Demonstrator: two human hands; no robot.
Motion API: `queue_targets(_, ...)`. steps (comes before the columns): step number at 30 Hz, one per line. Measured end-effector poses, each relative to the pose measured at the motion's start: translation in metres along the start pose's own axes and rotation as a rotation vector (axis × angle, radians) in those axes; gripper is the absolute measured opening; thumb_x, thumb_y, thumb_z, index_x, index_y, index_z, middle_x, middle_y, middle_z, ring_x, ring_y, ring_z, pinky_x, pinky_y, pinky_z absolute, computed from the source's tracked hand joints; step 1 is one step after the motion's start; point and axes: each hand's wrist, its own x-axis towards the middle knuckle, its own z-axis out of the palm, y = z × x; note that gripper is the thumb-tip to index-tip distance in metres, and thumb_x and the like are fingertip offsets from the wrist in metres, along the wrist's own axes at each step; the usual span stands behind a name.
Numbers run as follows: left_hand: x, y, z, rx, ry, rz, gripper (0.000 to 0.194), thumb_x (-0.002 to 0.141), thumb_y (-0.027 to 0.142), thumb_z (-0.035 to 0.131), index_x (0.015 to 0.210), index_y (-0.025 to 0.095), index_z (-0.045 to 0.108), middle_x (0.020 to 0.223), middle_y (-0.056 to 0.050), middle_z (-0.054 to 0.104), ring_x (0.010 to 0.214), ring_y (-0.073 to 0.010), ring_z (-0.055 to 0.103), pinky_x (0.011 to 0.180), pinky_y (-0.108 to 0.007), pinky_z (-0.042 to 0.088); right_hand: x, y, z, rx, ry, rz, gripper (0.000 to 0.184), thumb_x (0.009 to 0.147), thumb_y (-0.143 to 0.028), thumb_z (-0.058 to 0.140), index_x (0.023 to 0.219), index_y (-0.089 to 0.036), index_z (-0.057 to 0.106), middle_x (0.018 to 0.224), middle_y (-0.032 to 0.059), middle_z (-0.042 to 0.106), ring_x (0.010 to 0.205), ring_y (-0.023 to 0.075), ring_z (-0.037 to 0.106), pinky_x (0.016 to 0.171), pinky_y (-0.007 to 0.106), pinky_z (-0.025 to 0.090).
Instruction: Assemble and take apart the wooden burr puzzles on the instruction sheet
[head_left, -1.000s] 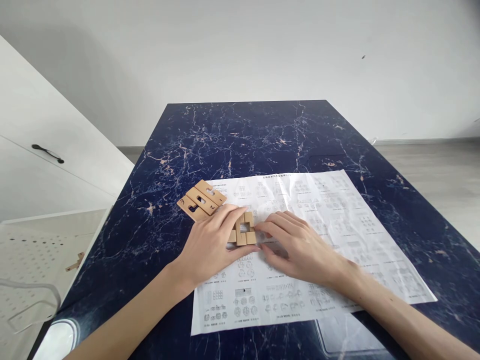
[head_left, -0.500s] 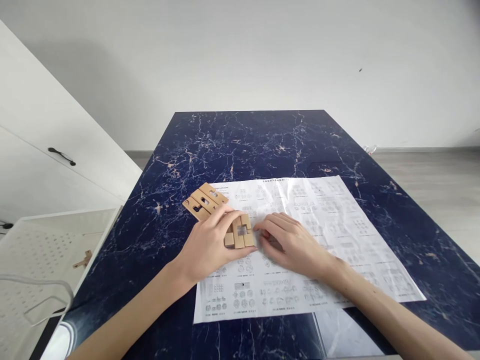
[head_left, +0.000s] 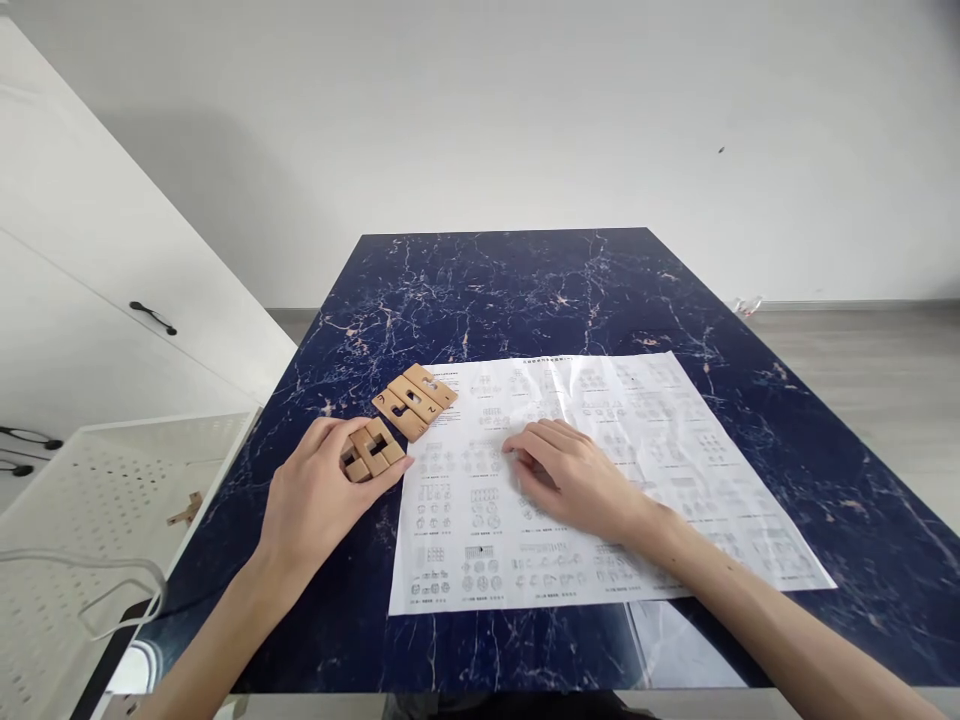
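Note:
My left hand (head_left: 319, 490) grips a group of notched wooden puzzle blocks (head_left: 375, 446) by its sides, thumb along the near edge and fingers over the far left. Close beyond it lie several numbered wooden puzzle pieces (head_left: 415, 400) side by side, partly over the corner of the printed sheet (head_left: 457, 590). My right hand (head_left: 562, 465) rests on that sheet with its fingers curled inward; whether anything is under them is hidden. The sheet is creased white paper covered with rows of small diagrams.
The table (head_left: 487, 290) has a dark blue marbled top. At its left stands a white perforated basket (head_left: 67, 500) with a small wooden piece (head_left: 185, 510) inside and a white cable (head_left: 90, 560) over it. A white cabinet (head_left: 97, 230) is behind the basket.
My left hand has carried the wooden blocks left, off the middle of the sheet to beside the numbered pieces. My right hand has stayed nearly in place. The view has shifted slightly.

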Motion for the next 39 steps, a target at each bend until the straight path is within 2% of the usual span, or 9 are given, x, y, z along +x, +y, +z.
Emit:
queue_targets(12,0.013,0.032,0.003,0.088,-0.061,-0.057,0.06,0.088,0.071,0.068,0.121,0.022,0.061,0.123,-0.011,0.067,0.099,-0.0337,0.075,0.069,-0.041,0.058,0.0,0.002,0.0,-0.02,-0.014,0.008,0.02,0.102,-0.01,0.052,0.112,-0.02,0.066,0.096,0.0075,0.073,0.086,0.0244,0.066,0.08,0.041,0.054)
queue_targets(20,0.01,0.03,-0.003,0.14,-0.142,-0.091,0.085,0.084,0.077,0.068,0.142,0.017,0.05,0.142,-0.019,0.059,0.108,-0.0418,0.073,0.072,-0.049,0.06,-0.001,0.003,0.0,-0.04,-0.023,0.001,0.019,0.103,-0.011,0.05,0.111,-0.02,0.065,0.095,0.0068,0.071,0.085,0.0238,0.064,0.079,0.039,0.051)
queue_targets(23,0.007,0.03,-0.006,0.111,-0.164,-0.11,0.079,0.089,0.073,0.063,0.143,0.017,0.049,0.143,-0.018,0.06,0.109,-0.0417,0.073,0.073,-0.05,0.061,0.0,0.003,0.0,-0.038,-0.025,0.003,0.02,0.102,-0.011,0.05,0.111,-0.02,0.065,0.094,0.0063,0.071,0.084,0.0235,0.063,0.079,0.039,0.051)
queue_targets(28,0.003,0.033,-0.005,0.077,-0.12,-0.097,0.063,0.096,0.065,0.059,0.139,0.02,0.05,0.14,-0.015,0.065,0.109,-0.0386,0.074,0.076,-0.048,0.061,-0.001,0.002,-0.001,-0.032,-0.025,0.008,0.019,0.102,-0.011,0.051,0.111,-0.019,0.066,0.096,0.0073,0.072,0.086,0.0239,0.064,0.08,0.039,0.052)
queue_targets(32,-0.001,0.032,-0.003,0.131,-0.062,-0.083,0.076,0.094,0.069,0.063,0.146,0.017,0.044,0.144,-0.019,0.06,0.107,-0.0404,0.074,0.069,-0.046,0.062,-0.002,0.003,0.0,-0.033,-0.016,0.005,0.019,0.103,-0.011,0.051,0.111,-0.019,0.066,0.094,0.0073,0.072,0.086,0.0241,0.064,0.08,0.04,0.052)
queue_targets(35,-0.006,0.035,-0.002,0.135,0.048,-0.02,0.082,0.092,0.067,0.068,0.15,0.016,0.041,0.146,-0.021,0.055,0.102,-0.0375,0.075,0.062,-0.043,0.061,-0.002,0.004,0.0,-0.029,-0.009,0.0,0.018,0.103,-0.012,0.051,0.111,-0.019,0.066,0.095,0.0074,0.072,0.086,0.0242,0.064,0.08,0.04,0.052)
queue_targets(37,-0.01,0.041,0.001,0.06,0.108,0.096,0.069,0.097,0.06,0.065,0.148,0.019,0.043,0.142,-0.018,0.055,0.099,-0.0316,0.076,0.059,-0.037,0.06,-0.001,0.004,0.001,-0.024,-0.005,-0.005,0.018,0.104,-0.012,0.051,0.111,-0.019,0.066,0.094,0.0072,0.072,0.085,0.024,0.064,0.079,0.039,0.051)
queue_targets(39,-0.012,0.052,0.006,-0.061,0.098,0.268,0.051,0.104,0.052,0.058,0.142,0.022,0.047,0.134,-0.013,0.06,0.095,-0.0253,0.076,0.06,-0.032,0.058,-0.001,0.004,0.001,-0.022,0.001,-0.006,0.017,0.104,-0.013,0.052,0.111,-0.019,0.066,0.093,0.007,0.072,0.084,0.0238,0.064,0.079,0.039,0.051)
